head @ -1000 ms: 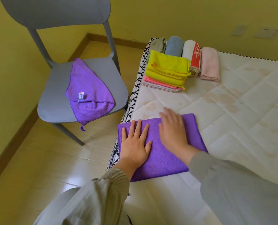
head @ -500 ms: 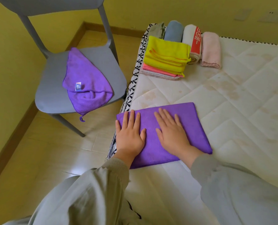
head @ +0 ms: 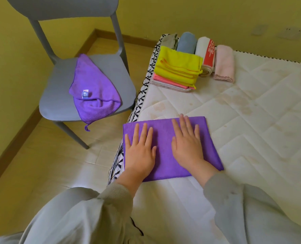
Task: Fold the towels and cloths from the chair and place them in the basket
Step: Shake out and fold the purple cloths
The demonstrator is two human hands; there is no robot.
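Left hand (head: 140, 154) and right hand (head: 187, 147) press flat on a folded purple cloth (head: 163, 148) at the mattress (head: 252, 120) edge, fingers (head: 143, 132) straight and slightly spread, the cloth directly beneath them. Beyond the left fingertips, a second cloth (head: 93, 88) lies on the chair (head: 58, 99); a folded stack (head: 178, 67) sits beyond the right fingertips.

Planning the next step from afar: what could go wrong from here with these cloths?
The left hand and right hand press the folded cloth flat, with its left side right on the mattress edge, so it may slide to the floor when released. The loose cloth droops over the front of the chair seat and could slip off. No basket is in view.
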